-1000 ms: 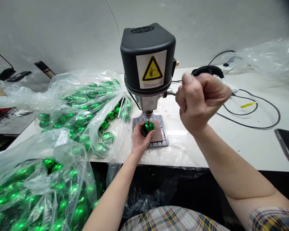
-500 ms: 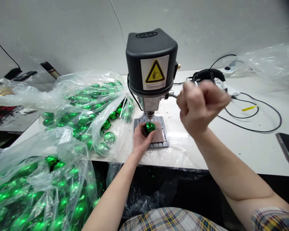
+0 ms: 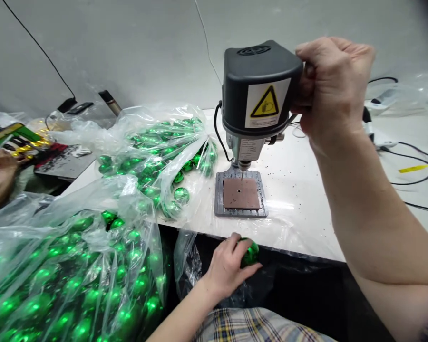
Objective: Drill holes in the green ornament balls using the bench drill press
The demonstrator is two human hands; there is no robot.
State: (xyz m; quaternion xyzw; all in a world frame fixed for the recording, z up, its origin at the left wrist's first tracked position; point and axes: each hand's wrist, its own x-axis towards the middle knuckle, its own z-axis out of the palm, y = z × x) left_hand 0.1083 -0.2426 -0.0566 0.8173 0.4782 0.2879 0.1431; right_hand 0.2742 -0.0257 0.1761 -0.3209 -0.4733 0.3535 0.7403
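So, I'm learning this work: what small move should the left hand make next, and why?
The left hand should perhaps lower the green ball toward the hanging plastic: the ball is away from the drill, by the table's front edge.

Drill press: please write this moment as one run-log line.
left hand: holds green ball before table edge | right hand: raised beside drill press | brown plate: under bit, no ball

One drill press (image 3: 262, 90) is standing over one base plate (image 3: 219, 199) and one brown board (image 3: 249, 200), while one warning label (image 3: 269, 103) is showing. Two clear bags (image 3: 74, 285) are holding green balls, which are overlapping too densely for counting; one separate green ball (image 3: 251, 254) is being held. One yellow strip (image 3: 415, 168) is lying beyond.
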